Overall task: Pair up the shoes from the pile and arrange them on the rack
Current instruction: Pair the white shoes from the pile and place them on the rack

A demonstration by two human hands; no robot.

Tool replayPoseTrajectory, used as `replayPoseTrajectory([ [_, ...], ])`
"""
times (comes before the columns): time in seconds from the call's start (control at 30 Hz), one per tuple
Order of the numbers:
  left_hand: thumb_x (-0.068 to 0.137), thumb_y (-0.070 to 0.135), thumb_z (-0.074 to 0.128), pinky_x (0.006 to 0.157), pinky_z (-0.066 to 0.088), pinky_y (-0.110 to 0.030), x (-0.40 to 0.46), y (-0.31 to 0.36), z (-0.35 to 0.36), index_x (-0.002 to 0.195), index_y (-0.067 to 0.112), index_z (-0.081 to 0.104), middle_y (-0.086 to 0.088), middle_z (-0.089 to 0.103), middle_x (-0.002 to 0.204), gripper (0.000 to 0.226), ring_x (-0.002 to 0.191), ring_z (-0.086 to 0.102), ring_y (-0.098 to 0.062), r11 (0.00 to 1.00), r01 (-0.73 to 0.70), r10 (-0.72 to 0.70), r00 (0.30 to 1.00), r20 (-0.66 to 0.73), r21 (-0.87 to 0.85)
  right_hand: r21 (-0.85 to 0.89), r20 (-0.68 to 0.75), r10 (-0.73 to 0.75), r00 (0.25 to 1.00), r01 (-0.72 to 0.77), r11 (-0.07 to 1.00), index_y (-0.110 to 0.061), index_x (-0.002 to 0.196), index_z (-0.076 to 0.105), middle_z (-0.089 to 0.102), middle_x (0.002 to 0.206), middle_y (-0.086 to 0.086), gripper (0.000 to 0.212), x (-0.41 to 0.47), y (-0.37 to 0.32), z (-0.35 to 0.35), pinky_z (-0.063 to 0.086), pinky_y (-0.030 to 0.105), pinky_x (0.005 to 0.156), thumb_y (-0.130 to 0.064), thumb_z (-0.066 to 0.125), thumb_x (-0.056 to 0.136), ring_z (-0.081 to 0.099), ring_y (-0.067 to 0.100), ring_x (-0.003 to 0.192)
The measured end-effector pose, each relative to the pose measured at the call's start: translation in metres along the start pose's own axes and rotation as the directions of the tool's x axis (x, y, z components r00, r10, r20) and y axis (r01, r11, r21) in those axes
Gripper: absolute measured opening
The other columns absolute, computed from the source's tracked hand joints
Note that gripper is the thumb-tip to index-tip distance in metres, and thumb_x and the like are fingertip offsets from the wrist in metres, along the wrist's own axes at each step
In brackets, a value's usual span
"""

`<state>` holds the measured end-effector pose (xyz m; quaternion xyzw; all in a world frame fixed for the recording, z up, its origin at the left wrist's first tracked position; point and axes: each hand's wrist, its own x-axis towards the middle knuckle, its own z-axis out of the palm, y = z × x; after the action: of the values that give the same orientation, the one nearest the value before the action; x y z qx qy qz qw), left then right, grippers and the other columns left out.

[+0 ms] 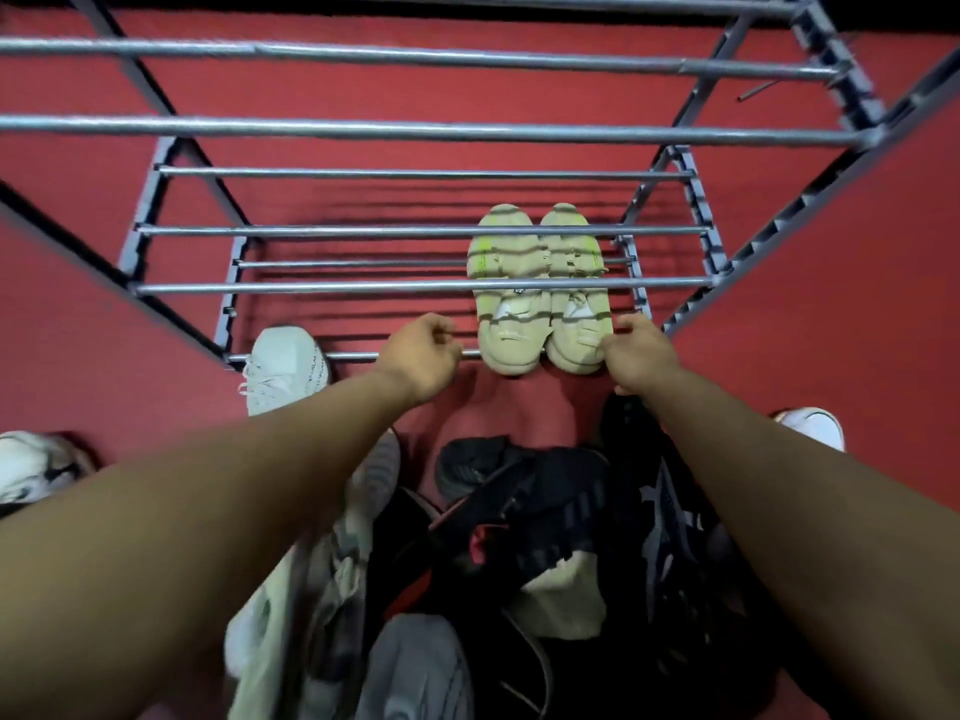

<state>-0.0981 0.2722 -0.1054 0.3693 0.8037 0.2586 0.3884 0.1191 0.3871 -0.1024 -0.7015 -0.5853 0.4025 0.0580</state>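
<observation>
Head view, itemised from the fingers outward. Left hand (pixel 422 356): fingers curled under loosely, knuckles at the front bar of the lowest tier; whether they grip the bar cannot be told. Right hand (pixel 638 356): fingers curled, tips touching the heel of the right-side shoe; a true pinch cannot be confirmed. Pair of beige knit sneakers with pale green stripes (pixel 540 288): side by side, touching, toes toward 12 o'clock, heels overhanging the front bar, on the lowest tier of the grey metal tube shoe rack (pixel 415 129), right of centre. Pale grey knit sneaker (pixel 285 368): at 9 o'clock of the left hand, resting against the same bar. Pile of mixed black, grey and cream shoes (pixel 519 537): at 6 o'clock, between the forearms, on the red carpet floor (pixel 831 304). White shoes at 8 and 4 o'clock, partly hidden.
</observation>
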Motion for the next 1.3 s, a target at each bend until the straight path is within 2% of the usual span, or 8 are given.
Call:
replayPoseTrajectory([
  [0.13, 0.092, 0.016, 0.053, 0.093, 0.049, -0.035, -0.056, -0.041, -0.045, 0.118, 0.011, 0.062, -0.014, 0.070, 0.111, 0.028, 0.104, 0.065, -0.034, 0.998, 0.059, -0.061, 0.995, -0.082, -0.026, -0.085, -0.039, -0.069, 0.997, 0.066, 0.994, -0.009, 0.138, 0.045, 0.055, 0.135, 0.016, 0.047, -0.050, -0.010, 0.012, 0.042, 0.033, 0.098, -0.009, 0.045, 0.091, 0.053, 0.034, 0.122],
  [0.3, 0.093, 0.012, 0.050, 0.086, 0.041, -0.019, -0.107, -0.085, -0.091, 0.121, 0.008, 0.061, -0.009, 0.067, 0.117, 0.031, 0.106, 0.064, -0.028, 0.985, 0.163, -0.172, 0.960, -0.223, -0.059, -0.017, 0.108, -0.161, 0.981, 0.164, 0.986, -0.011, 0.128, 0.055, 0.063, 0.123, 0.015, 0.036, -0.110, -0.031, 0.063, 0.049, 0.037, 0.095, -0.017, 0.050, 0.093, 0.060, 0.035, 0.110],
  [0.5, 0.090, 0.013, 0.053, 0.095, 0.049, -0.038, -0.105, -0.130, -0.115, 0.118, 0.007, 0.059, -0.016, 0.066, 0.117, 0.029, 0.107, 0.062, -0.033, 0.935, 0.324, -0.351, 0.904, -0.242, -0.147, -0.017, 0.286, -0.305, 0.908, 0.323, 0.946, -0.005, 0.111, 0.067, 0.069, 0.117, 0.012, 0.025, -0.155, -0.060, 0.135, 0.049, 0.034, 0.095, -0.017, 0.053, 0.093, 0.064, 0.030, 0.108],
  [0.7, 0.081, 0.007, 0.057, 0.052, 0.052, -0.033, -0.085, -0.141, -0.098, 0.094, 0.000, 0.059, -0.020, 0.062, 0.079, 0.015, 0.055, 0.054, -0.028, 0.815, 0.479, -0.495, 0.868, 0.038, -0.325, -0.048, 0.379, -0.313, 0.871, 0.357, 0.933, -0.011, 0.117, 0.065, 0.067, 0.121, 0.008, 0.026, -0.153, -0.080, 0.184, 0.047, 0.034, 0.099, -0.021, 0.053, 0.096, 0.061, 0.026, 0.113],
  [0.8, 0.084, 0.010, 0.060, 0.037, 0.044, -0.021, -0.081, -0.152, -0.087, 0.076, 0.002, 0.059, -0.014, 0.057, 0.059, 0.011, 0.044, 0.049, -0.023, 0.810, 0.508, -0.503, 0.859, 0.100, -0.292, -0.159, 0.397, -0.148, 0.906, 0.226, 0.961, -0.008, 0.121, 0.060, 0.063, 0.126, 0.012, 0.043, -0.142, -0.082, 0.197, 0.048, 0.038, 0.098, -0.039, 0.048, 0.093, 0.059, 0.032, 0.115],
  [0.97, 0.084, 0.013, 0.069, 0.089, 0.055, -0.047, -0.084, -0.181, -0.090, 0.107, 0.004, 0.064, -0.014, 0.069, 0.093, 0.025, 0.082, 0.065, -0.031, 0.783, 0.496, -0.484, 0.865, 0.133, -0.374, -0.069, 0.609, 0.291, 0.738, -0.316, 0.946, -0.021, 0.105, 0.060, 0.056, 0.111, 0.005, 0.051, -0.157, -0.069, 0.196, 0.053, 0.047, 0.089, -0.065, 0.044, 0.086, 0.055, 0.029, 0.104],
  [1.2, 0.088, 0.008, 0.065, 0.072, 0.051, -0.034, -0.151, -0.153, -0.117, 0.108, 0.008, 0.064, -0.011, 0.064, 0.093, 0.021, 0.075, 0.058, -0.023, 0.751, 0.463, -0.409, 0.886, 0.218, -0.472, 0.321, 0.769, -0.062, 0.636, -0.300, 0.898, -0.012, 0.098, 0.070, 0.074, 0.092, 0.007, 0.016, -0.210, -0.065, 0.159, 0.058, 0.030, 0.070, -0.026, 0.067, 0.090, 0.069, 0.018, 0.077],
  [1.3, 0.087, 0.007, 0.066, 0.058, 0.053, -0.026, -0.184, -0.130, -0.126, 0.105, 0.014, 0.065, -0.006, 0.068, 0.088, 0.019, 0.068, 0.062, -0.017, 0.754, 0.399, -0.339, 0.917, 0.211, -0.522, 0.398, 0.777, -0.178, 0.603, -0.252, 0.882, -0.011, 0.107, 0.069, 0.073, 0.105, 0.012, 0.018, -0.240, -0.063, 0.120, 0.059, 0.034, 0.080, -0.018, 0.065, 0.091, 0.071, 0.022, 0.086],
])
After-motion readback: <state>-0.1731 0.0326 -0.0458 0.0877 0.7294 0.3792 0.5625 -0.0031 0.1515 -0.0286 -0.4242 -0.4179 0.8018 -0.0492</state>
